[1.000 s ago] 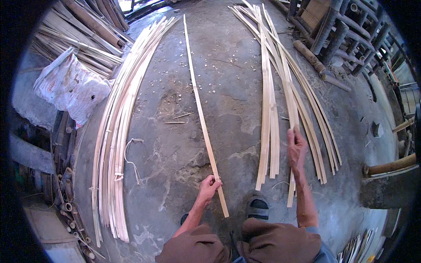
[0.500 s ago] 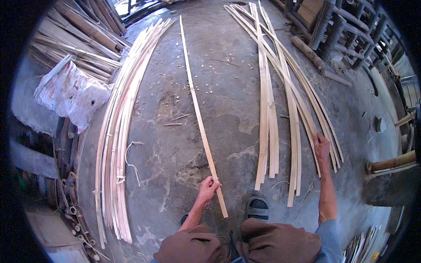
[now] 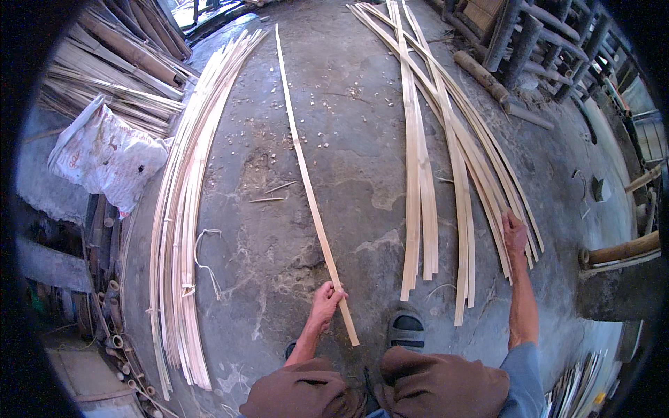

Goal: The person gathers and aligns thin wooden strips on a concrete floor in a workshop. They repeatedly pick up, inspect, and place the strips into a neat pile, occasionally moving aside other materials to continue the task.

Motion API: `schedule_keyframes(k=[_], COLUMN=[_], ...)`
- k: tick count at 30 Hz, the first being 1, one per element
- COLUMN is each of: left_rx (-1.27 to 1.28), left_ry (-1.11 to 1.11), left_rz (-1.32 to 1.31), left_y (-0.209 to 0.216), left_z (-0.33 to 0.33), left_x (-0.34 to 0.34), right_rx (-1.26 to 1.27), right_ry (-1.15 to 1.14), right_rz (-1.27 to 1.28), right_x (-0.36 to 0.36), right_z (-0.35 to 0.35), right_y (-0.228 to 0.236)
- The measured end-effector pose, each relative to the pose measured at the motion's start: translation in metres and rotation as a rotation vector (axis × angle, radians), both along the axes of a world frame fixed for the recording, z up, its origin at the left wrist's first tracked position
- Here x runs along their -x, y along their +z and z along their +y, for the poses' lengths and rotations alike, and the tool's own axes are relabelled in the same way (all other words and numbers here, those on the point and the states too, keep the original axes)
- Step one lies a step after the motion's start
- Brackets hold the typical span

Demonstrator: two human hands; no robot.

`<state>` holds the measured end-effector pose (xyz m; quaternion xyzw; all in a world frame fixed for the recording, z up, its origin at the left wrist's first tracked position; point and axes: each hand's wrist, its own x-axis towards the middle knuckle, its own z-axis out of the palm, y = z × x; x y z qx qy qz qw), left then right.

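My left hand [image 3: 325, 304] is closed around the near end of a long, thin bamboo strip [image 3: 305, 177]. The strip runs away from me up the middle of the concrete floor, and its short tail sticks out below my fingers. Off to the right, my arm is stretched out and my right hand [image 3: 514, 235] pinches the near part of a bamboo strip in the rightmost group. Its fingertips are partly hidden. Beside that hand several more pale strips [image 3: 412, 195] lie fanned out, crossing each other at their far ends.
A tied bundle of bamboo strips [image 3: 182, 230] lies along the left. Beyond it are a dirty white sack [image 3: 104, 153] and stacked split bamboo [image 3: 115, 63]. A dark pole frame [image 3: 529, 42] stands at the far right, with a loose bamboo piece [image 3: 481, 76] before it. Wood chips litter the floor.
The view has shifted slightly. My right hand stays on the strips at the right, and my left hand keeps its hold on the single strip.
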<state>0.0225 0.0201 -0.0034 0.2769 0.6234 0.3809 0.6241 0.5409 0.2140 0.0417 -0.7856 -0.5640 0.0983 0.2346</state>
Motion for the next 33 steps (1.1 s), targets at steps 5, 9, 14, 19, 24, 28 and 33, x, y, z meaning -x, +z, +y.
schedule_keyframes(k=[5,9,14,19,24,28,33], left_rx=[0.031,0.003,0.015,-0.068,-0.085,-0.115,-0.025], left_ry=[0.028,0.03,-0.152,-0.286,-0.553,-0.437,-0.311], left_rz=[0.006,-0.032,-0.052,-0.068,0.128,0.012,-0.073], left_y=[0.005,0.007,0.007,0.015,0.039,0.029,-0.006], left_z=[-0.005,-0.004,-0.001,-0.003,0.007,-0.01,-0.02], left_x=[0.002,-0.002,-0.016,-0.049,-0.064,-0.052,-0.048], right_rx=[0.008,0.02,-0.175,0.447,0.575,0.077,-0.474], right_ry=[0.02,0.044,0.309,0.613,0.352,0.19,0.115], right_rz=[-0.021,-0.142,-0.224,0.655,1.276,1.038,0.917], right_x=[-0.026,-0.056,-0.023,0.226,0.333,0.317,0.238], right_z=[0.002,0.0,-0.017,-0.082,-0.099,-0.071,-0.043], right_y=[0.001,-0.01,-0.062,-0.043,-0.015,0.046,0.111])
